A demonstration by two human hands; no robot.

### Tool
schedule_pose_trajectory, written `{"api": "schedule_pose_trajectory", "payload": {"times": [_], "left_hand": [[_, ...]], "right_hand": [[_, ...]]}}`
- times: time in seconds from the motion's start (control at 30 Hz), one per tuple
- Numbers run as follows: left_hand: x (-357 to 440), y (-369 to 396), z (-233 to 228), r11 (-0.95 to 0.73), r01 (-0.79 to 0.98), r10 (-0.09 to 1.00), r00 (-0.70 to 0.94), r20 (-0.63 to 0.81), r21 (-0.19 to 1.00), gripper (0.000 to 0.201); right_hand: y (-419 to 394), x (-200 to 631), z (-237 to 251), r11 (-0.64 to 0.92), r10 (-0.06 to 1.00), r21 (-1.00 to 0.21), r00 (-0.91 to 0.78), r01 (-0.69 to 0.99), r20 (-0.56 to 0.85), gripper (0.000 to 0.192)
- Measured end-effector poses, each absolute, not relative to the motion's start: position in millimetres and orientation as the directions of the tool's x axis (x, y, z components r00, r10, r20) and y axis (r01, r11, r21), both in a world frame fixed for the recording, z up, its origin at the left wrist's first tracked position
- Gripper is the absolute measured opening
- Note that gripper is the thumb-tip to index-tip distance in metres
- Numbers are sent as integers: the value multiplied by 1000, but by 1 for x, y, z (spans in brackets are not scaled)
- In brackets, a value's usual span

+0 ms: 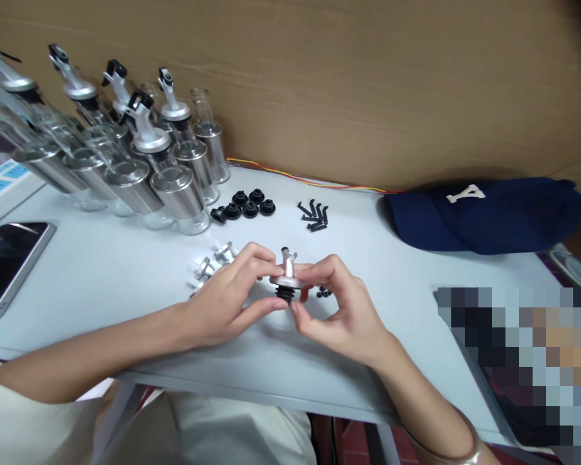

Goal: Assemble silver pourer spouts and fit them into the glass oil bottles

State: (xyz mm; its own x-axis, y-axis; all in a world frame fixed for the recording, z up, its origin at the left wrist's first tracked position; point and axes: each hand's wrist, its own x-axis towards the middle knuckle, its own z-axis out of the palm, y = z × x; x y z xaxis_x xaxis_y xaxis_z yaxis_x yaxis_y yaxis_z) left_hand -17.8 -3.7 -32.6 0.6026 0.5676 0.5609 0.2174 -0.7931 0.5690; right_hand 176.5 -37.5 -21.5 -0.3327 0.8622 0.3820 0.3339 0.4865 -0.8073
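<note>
Between my two hands, just above the table, a silver pourer spout [286, 282] with a black ribbed stopper is held upright. My left hand [239, 287] pinches it from the left, thumb at the stopper and fingers on the silver disc. From the right, my right hand [341, 303] grips it the same way, thumb low and fingertips at the disc. Silver spout pieces [206, 266] lie behind my left hand, partly hidden. Several tiny black parts [324, 292] show beyond my right fingers, beside a small red item [305, 292].
Glass bottles with steel sleeves [177, 187] crowd the back left, several with spouts. Black stoppers [250, 208] and thin black levers [314, 216] lie mid-table. A navy cap [484, 216] sits back right, a phone [12, 265] left. Yellow and red wires [295, 179] run along the back edge.
</note>
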Motion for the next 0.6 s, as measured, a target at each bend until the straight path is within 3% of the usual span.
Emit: {"api": "schedule_pose_trajectory", "payload": {"times": [0.13, 0.27, 0.6], "left_hand": [[-17, -4, -32, -792, 216, 572, 589, 570, 571, 19], [-17, -5, -33, -792, 222, 571, 597, 563, 568, 20], [-18, -7, -31, -751, 192, 605, 583, 542, 632, 32]], "right_hand": [[-34, 180, -20, 600, 796, -697, -379, 392, 472, 25], [-32, 183, -19, 614, 789, -639, -384, 464, 479, 20], [-33, 184, -20, 620, 784, -643, -388, 450, 484, 19]]}}
